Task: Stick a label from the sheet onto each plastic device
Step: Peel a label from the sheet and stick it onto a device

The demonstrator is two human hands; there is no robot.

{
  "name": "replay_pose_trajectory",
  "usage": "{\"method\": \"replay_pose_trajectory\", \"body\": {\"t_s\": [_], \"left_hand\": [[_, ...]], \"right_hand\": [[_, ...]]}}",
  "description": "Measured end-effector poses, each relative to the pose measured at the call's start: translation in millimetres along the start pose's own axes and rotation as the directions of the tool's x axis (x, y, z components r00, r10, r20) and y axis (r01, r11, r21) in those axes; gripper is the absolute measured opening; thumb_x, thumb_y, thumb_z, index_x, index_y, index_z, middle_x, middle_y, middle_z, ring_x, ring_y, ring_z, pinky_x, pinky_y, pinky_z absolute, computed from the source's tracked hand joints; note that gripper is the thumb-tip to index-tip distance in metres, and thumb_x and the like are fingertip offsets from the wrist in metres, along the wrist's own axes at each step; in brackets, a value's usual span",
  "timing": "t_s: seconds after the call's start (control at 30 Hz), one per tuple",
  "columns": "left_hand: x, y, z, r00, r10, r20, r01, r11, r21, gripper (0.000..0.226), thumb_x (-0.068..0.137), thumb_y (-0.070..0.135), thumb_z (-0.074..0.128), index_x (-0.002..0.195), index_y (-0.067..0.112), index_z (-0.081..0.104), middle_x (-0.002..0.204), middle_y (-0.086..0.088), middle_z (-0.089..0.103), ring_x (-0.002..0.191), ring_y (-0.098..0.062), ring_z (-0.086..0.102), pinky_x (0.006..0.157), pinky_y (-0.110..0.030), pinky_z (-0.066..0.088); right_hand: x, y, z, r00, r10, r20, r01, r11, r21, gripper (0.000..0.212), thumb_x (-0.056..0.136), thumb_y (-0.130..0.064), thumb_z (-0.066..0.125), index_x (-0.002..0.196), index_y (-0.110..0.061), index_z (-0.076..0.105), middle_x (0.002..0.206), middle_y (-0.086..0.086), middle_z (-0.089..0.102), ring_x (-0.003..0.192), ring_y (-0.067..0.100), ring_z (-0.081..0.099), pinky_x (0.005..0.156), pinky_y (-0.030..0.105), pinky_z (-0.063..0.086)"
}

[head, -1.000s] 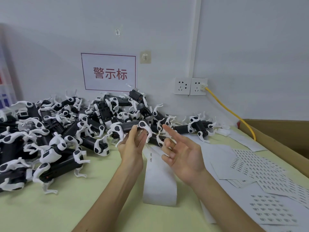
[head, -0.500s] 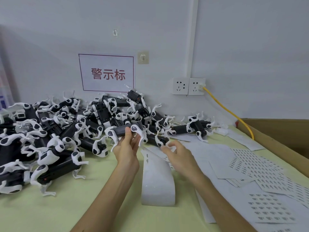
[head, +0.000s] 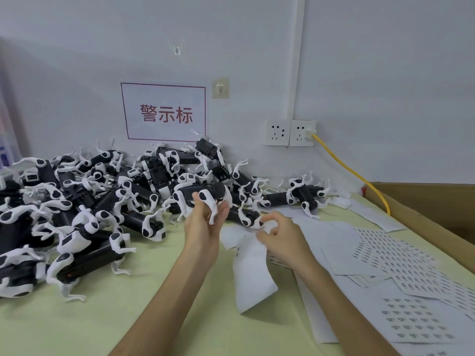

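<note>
Watching from my end of the link, I start nearest. Flat white sheets printed with rows of small dark labels [head: 416, 322] fan out over the pale green tabletop [head: 77, 330] on the right. Just beyond them, a curled white paper label strip [head: 253, 276] arches up off the table between the two forearms.

The right hand [head: 279, 237] sits at the strip's upper end, fingers curled down, thumb and forefinger pinching the paper's edge. I cannot tell whether a label has lifted yet. A second ago this hand was spread open, palm up, beside the device. Half a second ago it had dropped to the strip. I read that as the label pick for the device in hand now being under way.

Just left of the strip, the left hand [head: 205, 227] grips a black plastic device with white leg-like clips [head: 216, 190], raised off the table much as it was a second ago. No label is on it that I can see.

Behind and to the left sprawls a heap of matching black-and-white devices [head: 84, 237], so most of the job looks undone. A brown cardboard box [head: 437, 201] borders the far right. On the wall hang a white sign with red characters [head: 164, 111] and twin white sockets [head: 290, 132] feeding a yellow cable [head: 352, 170].
</note>
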State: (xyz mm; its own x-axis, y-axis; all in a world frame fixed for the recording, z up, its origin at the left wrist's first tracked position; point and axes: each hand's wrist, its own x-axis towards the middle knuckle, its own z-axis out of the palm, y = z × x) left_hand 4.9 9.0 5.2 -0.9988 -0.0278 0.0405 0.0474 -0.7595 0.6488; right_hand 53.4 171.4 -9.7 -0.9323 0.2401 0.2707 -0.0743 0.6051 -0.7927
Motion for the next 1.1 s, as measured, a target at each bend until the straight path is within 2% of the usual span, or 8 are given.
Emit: {"method": "replay_pose_trajectory", "body": {"t_s": [0.2,0.33,0.4,0.5,0.6,0.73,0.97,1.1], "left_hand": [[-5,-1,3,0.996,-0.028,0.082,0.019,0.993,0.118,0.031,0.109,0.028,0.047,0.089,0.009,0.062,0.075,-0.005,0.065,0.064,-0.013,0.071,0.062,-0.024,0.059],[-12,-3,2,0.955,-0.061,0.29,-0.059,0.92,0.387,0.038,0.105,0.018,0.044,0.087,0.018,0.077,0.089,-0.003,0.074,0.075,-0.013,0.067,0.066,-0.021,0.056],[-15,-7,3,0.929,-0.092,0.358,-0.099,0.872,0.48,0.034,0.106,0.017,0.045,0.098,0.017,0.078,0.1,-0.006,0.077,0.082,-0.015,0.069,0.067,-0.021,0.055],[-20,-15,6,0.898,-0.135,0.419,-0.145,0.808,0.571,0.036,0.103,0.032,0.055,0.105,0.0,0.071,0.095,-0.01,0.075,0.081,-0.019,0.068,0.067,-0.023,0.054],[-26,-18,6,0.833,-0.171,0.526,-0.23,0.758,0.611,0.037,0.095,0.038,0.056,0.084,0.005,0.069,0.077,-0.007,0.064,0.071,-0.017,0.061,0.064,-0.021,0.05],[-27,-18,4,0.787,-0.236,0.57,-0.259,0.713,0.652,0.043,0.1,0.037,0.06,0.094,-0.005,0.065,0.081,-0.005,0.057,0.07,-0.009,0.052,0.064,-0.015,0.044],[-31,-13,6,0.771,-0.252,0.585,-0.253,0.721,0.645,0.049,0.093,0.035,0.057,0.092,-0.014,0.055,0.073,-0.004,0.052,0.067,-0.014,0.047,0.061,-0.016,0.038],[-30,-13,5,0.786,-0.251,0.566,-0.192,0.77,0.608,0.055,0.094,0.041,0.058,0.095,-0.014,0.055,0.083,-0.017,0.048,0.077,-0.026,0.042,0.064,-0.025,0.037]], "right_hand": [[1,-3,-4,0.994,-0.058,-0.094,0.06,0.998,0.021,0.011,0.088,-0.021,0.068,0.093,-0.031,0.068,0.053,-0.008,0.049,0.047,0.004,0.044,0.053,0.023,0.036],[-2,-19,-12,0.998,-0.039,-0.046,0.057,0.845,0.532,0.016,0.097,-0.027,0.062,0.109,-0.031,0.072,0.089,-0.005,0.067,0.064,0.006,0.057,0.057,0.018,0.046],[-4,-24,-15,0.998,-0.05,0.023,0.023,0.756,0.654,0.023,0.098,-0.031,0.059,0.118,-0.031,0.07,0.101,-0.008,0.071,0.079,0.007,0.064,0.062,0.019,0.05],[-5,-25,-14,0.998,-0.028,0.053,-0.018,0.704,0.71,0.028,0.097,-0.031,0.06,0.123,-0.024,0.067,0.111,-0.005,0.073,0.098,0.01,0.07,0.074,0.026,0.055],[-5,-25,-13,0.997,0.067,0.042,-0.075,0.639,0.765,0.034,0.091,-0.032,0.067,0.118,-0.01,0.065,0.103,0.009,0.072,0.085,0.022,0.071,0.064,0.039,0.056],[-4,-23,-16,0.992,0.119,0.032,-0.1,0.624,0.775,0.059,0.069,-0.052,0.073,0.105,-0.006,0.066,0.084,0.004,0.069,0.074,0.016,0.068,0.069,0.036,0.053],[-3,-23,-19,0.984,0.077,0.162,-0.178,0.513,0.839,0.063,0.089,-0.045,0.062,0.128,0.005,0.055,0.104,0.015,0.066,0.094,0.027,0.063,0.078,0.042,0.05],[-4,-25,-23,0.985,0.033,0.17,-0.164,0.487,0.858,0.054,0.095,-0.036,0.058,0.13,0.004,0.053,0.104,0.016,0.065,0.093,0.027,0.063,0.065,0.039,0.054]]}}
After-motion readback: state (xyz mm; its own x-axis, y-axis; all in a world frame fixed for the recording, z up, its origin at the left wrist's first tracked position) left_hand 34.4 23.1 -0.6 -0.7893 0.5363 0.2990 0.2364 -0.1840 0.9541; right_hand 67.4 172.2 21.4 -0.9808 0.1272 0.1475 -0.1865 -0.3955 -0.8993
